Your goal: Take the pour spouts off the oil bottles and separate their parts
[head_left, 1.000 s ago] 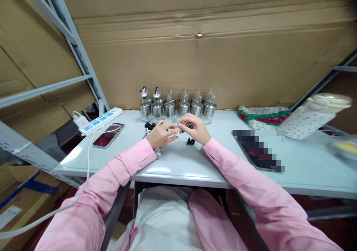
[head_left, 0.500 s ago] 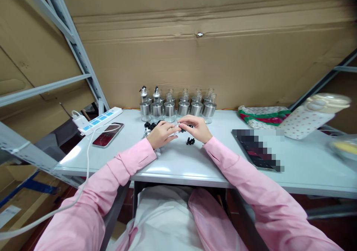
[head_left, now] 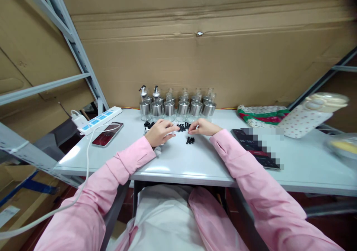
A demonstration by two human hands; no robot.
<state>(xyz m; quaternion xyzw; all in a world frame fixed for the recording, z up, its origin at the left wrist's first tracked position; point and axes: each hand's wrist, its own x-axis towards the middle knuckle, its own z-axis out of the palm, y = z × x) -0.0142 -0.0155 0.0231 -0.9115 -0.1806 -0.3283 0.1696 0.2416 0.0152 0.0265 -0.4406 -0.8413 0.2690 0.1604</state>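
Observation:
My left hand (head_left: 160, 132) is closed around a small whitish part (head_left: 173, 132) that looks like a spout piece, mostly covered by the fingers. To its right, my right hand (head_left: 205, 126) is pinched, fingertips pointing down-left just above a small cluster of black pieces (head_left: 190, 140); anything between those fingertips is too small to make out. More small black pieces (head_left: 183, 127) lie between the hands. Beyond the left hand are black caps (head_left: 148, 125), and a clear-white part (head_left: 157, 151) rests under its wrist.
Several glass bottles with steel sleeves (head_left: 183, 108) stand in rows at the back; two at the left carry pourer spouts (head_left: 156, 92). A phone (head_left: 108, 134) and power strip (head_left: 102, 121) lie left. A dark tablet-like device (head_left: 255, 148), a patterned pouch (head_left: 260, 116) and a dotted flask (head_left: 305, 119) are right.
My right hand has parted from the left and moved right, toward the small black pieces. My left hand stays nearly in place with the whitish part.

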